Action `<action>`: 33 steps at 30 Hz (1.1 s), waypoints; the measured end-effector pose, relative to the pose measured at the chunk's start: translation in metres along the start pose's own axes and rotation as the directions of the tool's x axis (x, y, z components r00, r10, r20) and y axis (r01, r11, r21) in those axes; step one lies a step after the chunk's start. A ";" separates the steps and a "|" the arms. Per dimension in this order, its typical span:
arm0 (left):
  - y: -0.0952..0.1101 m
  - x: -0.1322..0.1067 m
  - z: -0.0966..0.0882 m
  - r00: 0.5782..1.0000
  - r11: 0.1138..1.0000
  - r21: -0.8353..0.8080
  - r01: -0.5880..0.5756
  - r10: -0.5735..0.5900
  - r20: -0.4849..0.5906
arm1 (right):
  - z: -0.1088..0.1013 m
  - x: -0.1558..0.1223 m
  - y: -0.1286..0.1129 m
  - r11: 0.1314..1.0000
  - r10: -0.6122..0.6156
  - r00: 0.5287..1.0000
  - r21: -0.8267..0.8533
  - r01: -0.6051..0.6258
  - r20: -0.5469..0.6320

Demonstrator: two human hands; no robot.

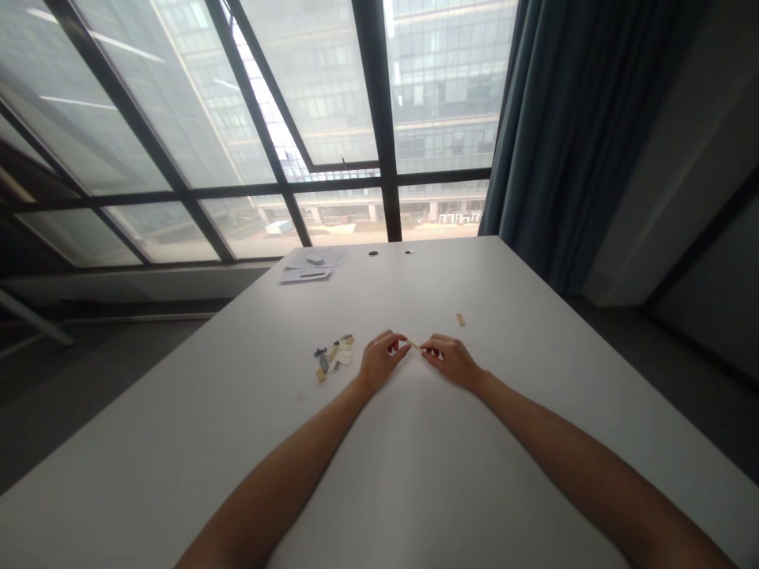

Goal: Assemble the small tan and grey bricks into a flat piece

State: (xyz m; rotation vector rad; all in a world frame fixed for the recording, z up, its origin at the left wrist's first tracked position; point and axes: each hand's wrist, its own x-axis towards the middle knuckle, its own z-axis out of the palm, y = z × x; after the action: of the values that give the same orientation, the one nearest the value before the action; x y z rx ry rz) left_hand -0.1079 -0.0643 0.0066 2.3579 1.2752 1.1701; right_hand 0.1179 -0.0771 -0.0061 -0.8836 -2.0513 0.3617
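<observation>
Both my hands meet over the middle of the white table (391, 474). Between them is a small tan toy brick piece (413, 344), long and thin. My left hand (383, 357) pinches its left end with thumb and fingertips. At the other end, my right hand (451, 359) is closed on the same piece. Left of my left hand lies a loose pile of small building bricks (335, 354) in tan, cream and grey. A single flat tan brick (460, 319) rests on the table beyond my right hand.
Papers (305, 274) with a dark pen-like strip and a small pale object lie at the table's far left. Two round cable holes (373, 254) sit near the far edge. Large windows stand beyond the table, and a blue curtain (534, 150) hangs at the right.
</observation>
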 end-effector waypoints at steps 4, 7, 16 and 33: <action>0.000 0.000 0.000 1.000 1.000 -0.004 -0.002 0.002 -0.006 | 0.001 0.000 0.001 1.000 0.008 1.000 -0.008 -0.009 -0.021; 0.000 0.000 0.001 1.000 1.000 -0.006 -0.005 0.005 -0.016 | 0.002 0.000 0.002 1.000 0.016 0.999 -0.008 -0.016 -0.033; -0.006 0.001 0.003 0.999 1.000 0.017 0.013 -0.012 -0.048 | 0.002 0.001 0.001 0.998 0.043 0.998 -0.036 -0.044 -0.034; -0.002 0.000 0.003 0.999 0.998 0.056 -0.033 0.031 0.034 | 0.004 0.001 0.003 0.992 0.055 0.996 -0.109 -0.062 -0.069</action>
State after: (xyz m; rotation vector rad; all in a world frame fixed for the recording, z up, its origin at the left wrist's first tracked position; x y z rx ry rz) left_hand -0.1073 -0.0627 0.0039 2.4360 1.2808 1.1142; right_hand 0.1164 -0.0741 -0.0097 -1.0118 -2.0038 0.2483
